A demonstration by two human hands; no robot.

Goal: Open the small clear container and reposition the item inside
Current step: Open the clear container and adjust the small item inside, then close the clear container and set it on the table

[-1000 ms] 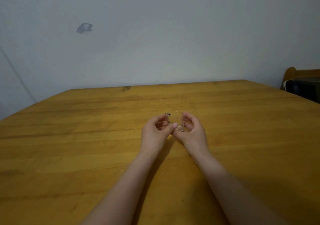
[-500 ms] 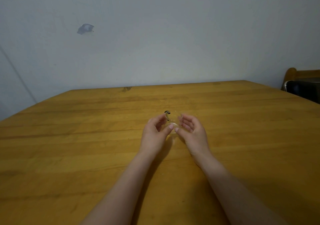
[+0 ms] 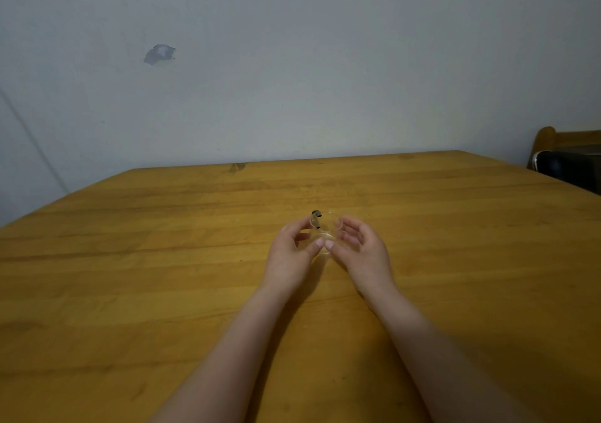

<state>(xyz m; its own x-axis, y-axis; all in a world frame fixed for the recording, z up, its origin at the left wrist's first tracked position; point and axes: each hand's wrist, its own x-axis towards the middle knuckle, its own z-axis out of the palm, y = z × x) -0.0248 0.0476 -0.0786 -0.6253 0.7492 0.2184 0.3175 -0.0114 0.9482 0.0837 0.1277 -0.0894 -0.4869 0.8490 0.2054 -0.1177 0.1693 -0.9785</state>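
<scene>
A small round clear container (image 3: 327,231) sits on the wooden table (image 3: 162,260) between my two hands. A small dark item (image 3: 316,218) shows at its far left rim. My left hand (image 3: 292,253) cups the container's left side, thumb tip at its near edge and index finger by the dark item. My right hand (image 3: 362,253) cups the right side, thumb tip meeting the left thumb. Both hands' fingers are curled around the container. Whether the lid is on or off is too faint to tell.
The table runs back to a pale wall. A wooden chair back with a dark object (image 3: 566,162) stands beyond the table's right edge.
My fingers have spread wider around the container, and the container and the dark item now show more between my hands.
</scene>
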